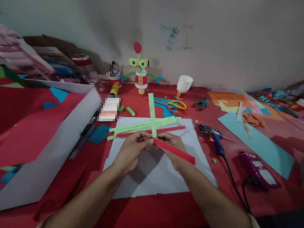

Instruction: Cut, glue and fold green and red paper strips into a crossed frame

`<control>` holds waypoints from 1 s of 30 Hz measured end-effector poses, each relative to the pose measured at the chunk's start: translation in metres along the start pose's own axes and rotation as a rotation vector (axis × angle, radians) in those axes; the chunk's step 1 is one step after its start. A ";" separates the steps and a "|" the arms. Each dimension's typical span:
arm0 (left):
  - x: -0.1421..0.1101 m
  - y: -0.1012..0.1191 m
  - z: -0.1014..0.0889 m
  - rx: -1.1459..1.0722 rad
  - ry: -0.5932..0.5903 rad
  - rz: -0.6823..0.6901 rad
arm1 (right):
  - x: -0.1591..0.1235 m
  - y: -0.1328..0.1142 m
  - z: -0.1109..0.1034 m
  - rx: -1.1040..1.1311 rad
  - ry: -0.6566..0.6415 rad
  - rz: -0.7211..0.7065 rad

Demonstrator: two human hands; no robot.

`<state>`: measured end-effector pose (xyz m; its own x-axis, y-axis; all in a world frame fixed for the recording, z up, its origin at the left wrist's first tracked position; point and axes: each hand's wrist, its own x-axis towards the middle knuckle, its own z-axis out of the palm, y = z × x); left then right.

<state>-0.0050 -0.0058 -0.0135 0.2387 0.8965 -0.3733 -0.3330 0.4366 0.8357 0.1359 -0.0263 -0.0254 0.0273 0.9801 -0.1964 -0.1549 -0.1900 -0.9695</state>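
Over the white paper [152,180], my left hand [134,148] pinches the joined ends of a light green paper strip [152,114] and a red paper strip [175,152]. The green strip stands away from me, and the red one slants to the right across my right hand [172,147]. My right hand is closed at the same joint; its fingertips are partly hidden behind the strips. Several loose green strips [140,125] and a red strip [181,128] lie on the paper just beyond my hands.
Yellow-and-red scissors [175,104], green pliers [201,104] and a paper-cup figure [141,79] are farther back. To the right lie a blue glue gun [217,142], its cord and a purple device [258,171]. A white box [59,139] with coloured paper stands left.
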 end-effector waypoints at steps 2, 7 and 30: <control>0.001 0.000 0.000 -0.027 0.009 -0.008 | -0.001 -0.002 0.000 -0.066 -0.016 -0.054; 0.003 -0.002 -0.002 -0.048 0.044 0.018 | -0.005 -0.005 0.000 -0.223 -0.050 -0.212; 0.000 -0.001 -0.003 -0.074 -0.019 -0.021 | -0.001 -0.005 0.005 -0.022 0.025 -0.118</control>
<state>-0.0070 -0.0057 -0.0154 0.2628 0.8860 -0.3819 -0.3939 0.4599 0.7959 0.1316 -0.0264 -0.0194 0.0685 0.9941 -0.0836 -0.1274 -0.0744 -0.9891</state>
